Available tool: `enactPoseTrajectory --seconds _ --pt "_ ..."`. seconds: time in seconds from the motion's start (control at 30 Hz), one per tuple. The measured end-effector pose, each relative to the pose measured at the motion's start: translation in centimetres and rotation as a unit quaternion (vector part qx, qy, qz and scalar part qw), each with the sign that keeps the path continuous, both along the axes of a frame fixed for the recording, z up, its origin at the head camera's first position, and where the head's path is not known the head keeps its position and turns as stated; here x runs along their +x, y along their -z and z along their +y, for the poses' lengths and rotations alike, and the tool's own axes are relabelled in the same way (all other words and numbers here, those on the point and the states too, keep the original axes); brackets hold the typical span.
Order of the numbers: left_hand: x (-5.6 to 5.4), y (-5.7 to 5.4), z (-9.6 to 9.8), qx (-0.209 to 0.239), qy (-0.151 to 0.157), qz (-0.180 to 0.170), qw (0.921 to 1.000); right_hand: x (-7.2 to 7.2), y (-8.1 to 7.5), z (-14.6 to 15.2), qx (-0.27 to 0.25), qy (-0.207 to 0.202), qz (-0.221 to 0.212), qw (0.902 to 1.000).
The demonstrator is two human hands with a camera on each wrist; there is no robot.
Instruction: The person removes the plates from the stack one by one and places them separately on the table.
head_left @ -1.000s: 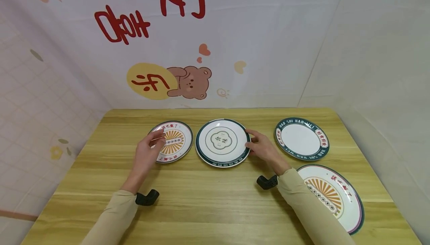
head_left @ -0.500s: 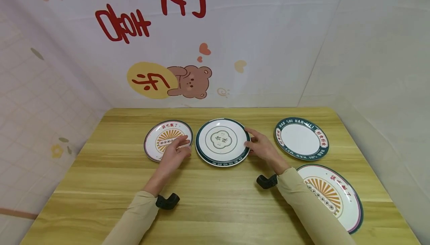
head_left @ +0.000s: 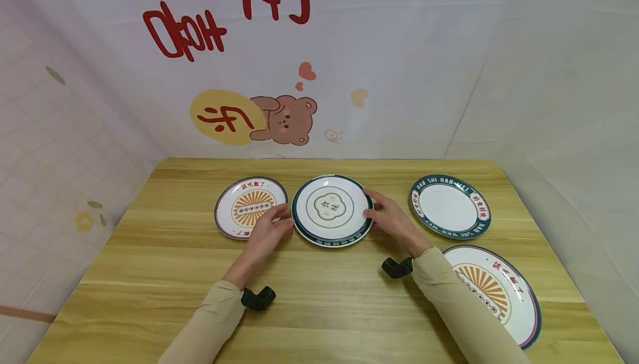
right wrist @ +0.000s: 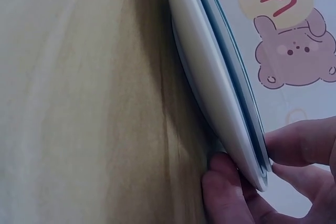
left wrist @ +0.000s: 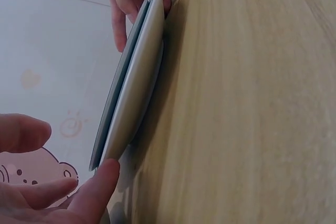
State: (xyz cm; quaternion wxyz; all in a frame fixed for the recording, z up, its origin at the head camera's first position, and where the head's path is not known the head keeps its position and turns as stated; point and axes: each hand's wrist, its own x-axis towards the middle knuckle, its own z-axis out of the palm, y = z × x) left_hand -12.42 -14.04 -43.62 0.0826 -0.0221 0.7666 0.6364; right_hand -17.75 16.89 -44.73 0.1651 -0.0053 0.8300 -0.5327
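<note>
In the head view a white plate (head_left: pixel 310 213) with a green rim and a cloud-shaped emblem lies mid-table. The left wrist view shows it stacked on a second, cream-sided plate (left wrist: pixel 142 74). My right hand (head_left: pixel 391 221) grips the stack's right edge, thumb low and fingers along the rim. At the opposite edge is my left hand (head_left: pixel 265 235); its thumb tip meets the lower plate's rim, while the fingers spread apart beside it. Behind that hand, a plate (head_left: pixel 232 208) with an orange sunburst is partly covered.
A green-rimmed plate with lettering (head_left: pixel 447 208) lies at the back right. Nearer, a large sunburst plate (head_left: pixel 521 314) is partly hidden by the right sleeve (head_left: pixel 461 303). The wooden table (head_left: pixel 319 308) backs onto a printed white curtain (head_left: pixel 399 64).
My left hand has moved right, from over the left sunburst plate to the edge of the stacked plates. The right hand has stayed at the stack's right edge.
</note>
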Motion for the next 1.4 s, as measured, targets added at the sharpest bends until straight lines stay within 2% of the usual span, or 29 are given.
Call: enactPoseTrajectory --seconds 0.33,0.7,0.9,0.97,1.2,1.4 --pt "-0.21 0.28 0.12 -0.001 -0.011 -0.008 0.9999 0.06 -0.21 -0.13 0.009 0.003 -0.001 1.0000" --pt "-0.49 0.24 0.39 0.041 -0.024 -0.036 0.9982 0.10 -0.05 -0.06 0.000 0.002 0.008 1.0000" --pt "-0.55 0.24 0.38 0.054 -0.026 -0.041 0.9974 0.17 -0.23 -0.09 0.026 -0.003 0.012 0.9996" --pt "-0.56 0.29 0.36 0.049 -0.023 -0.035 0.9979 0.16 -0.20 -0.14 0.027 -0.009 0.014 0.9995" --pt "-0.62 0.53 0.11 -0.026 -0.003 0.010 0.9996 0.20 -0.14 -0.19 0.006 -0.013 0.011 0.9998" --pt "-0.73 0.63 -0.09 -0.030 0.005 0.018 0.9994 0.32 -0.23 -0.13 -0.001 -0.013 0.006 0.9999"
